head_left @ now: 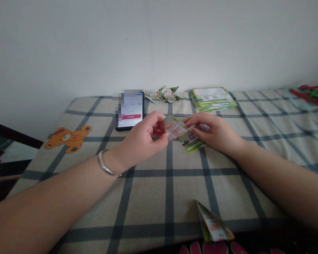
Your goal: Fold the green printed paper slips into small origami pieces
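Between my two hands is a green and white printed paper card [187,141], partly folded, with a black-and-white code square and orange print showing. My left hand [152,134], with a silver bangle on its wrist, pinches the card's left end between thumb and fingers. At the card's right end, the fingers and thumb of my right hand [210,128] close on it. The card is over the checked tablecloth. Close to the front edge lies a folded paper triangle [214,224] with similar print.
A phone [131,109] with a lit screen lies at the back, beside several folded paper shapes [164,94]. A stack of printed cards [213,98] is further right. Red and green items [315,93] lie at the far right. A bear picture [68,138] is on the checked tablecloth [92,197].
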The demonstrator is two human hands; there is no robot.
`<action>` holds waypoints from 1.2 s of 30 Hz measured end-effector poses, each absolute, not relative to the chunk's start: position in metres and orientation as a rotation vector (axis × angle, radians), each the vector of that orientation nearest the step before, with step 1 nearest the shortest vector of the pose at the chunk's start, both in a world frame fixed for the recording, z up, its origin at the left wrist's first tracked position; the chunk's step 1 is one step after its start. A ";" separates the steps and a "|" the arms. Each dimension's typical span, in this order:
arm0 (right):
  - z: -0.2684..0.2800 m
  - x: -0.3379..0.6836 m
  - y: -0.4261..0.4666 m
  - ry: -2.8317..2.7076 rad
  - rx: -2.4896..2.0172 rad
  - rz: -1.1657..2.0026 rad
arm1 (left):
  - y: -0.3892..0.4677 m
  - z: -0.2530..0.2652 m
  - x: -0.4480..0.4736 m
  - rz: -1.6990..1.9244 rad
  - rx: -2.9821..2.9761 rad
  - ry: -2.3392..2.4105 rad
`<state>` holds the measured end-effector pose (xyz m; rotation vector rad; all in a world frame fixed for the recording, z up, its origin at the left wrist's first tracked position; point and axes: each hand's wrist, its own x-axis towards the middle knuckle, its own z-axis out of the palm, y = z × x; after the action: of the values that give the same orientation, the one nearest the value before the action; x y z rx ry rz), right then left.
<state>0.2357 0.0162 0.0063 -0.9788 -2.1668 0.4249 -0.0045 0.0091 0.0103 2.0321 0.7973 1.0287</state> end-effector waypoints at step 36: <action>0.004 0.228 0.012 -1.892 -1.322 0.753 | 0.018 0.007 -0.009 1.018 2.527 0.938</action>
<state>0.2278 0.0123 0.0043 -1.3218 -1.8919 0.7534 -0.0093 0.0177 0.0067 2.5271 0.9383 1.0182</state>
